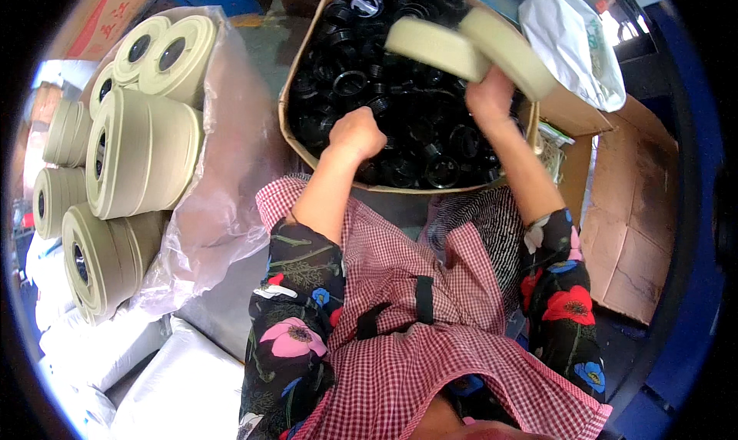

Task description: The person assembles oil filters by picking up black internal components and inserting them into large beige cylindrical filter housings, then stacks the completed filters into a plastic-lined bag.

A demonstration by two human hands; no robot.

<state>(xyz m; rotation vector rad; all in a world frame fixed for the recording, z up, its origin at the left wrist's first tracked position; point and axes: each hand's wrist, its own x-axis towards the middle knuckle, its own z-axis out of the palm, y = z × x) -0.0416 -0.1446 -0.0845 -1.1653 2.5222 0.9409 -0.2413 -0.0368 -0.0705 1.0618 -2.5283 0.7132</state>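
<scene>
My right hand (490,98) grips cream-coloured thick discs; two show, a near disc (437,48) and a far disc (509,51), both smeared by motion. They are held above a large open box (286,125) full of black plastic ring-shaped parts (419,121). Over the left side of those parts, my left hand (357,135) is closed with its fingers curled down. A black threaded ring (377,105) lies at its fingertips; whether the fingers hold it or another part is hidden.
Stacks of cream discs with dark centres (146,151) stand at the left, beside a clear plastic bag (238,125). White sacks (173,382) lie at lower left. A white bag (573,36) sits at the box's far right, and an opened cardboard box (634,217) stands at right.
</scene>
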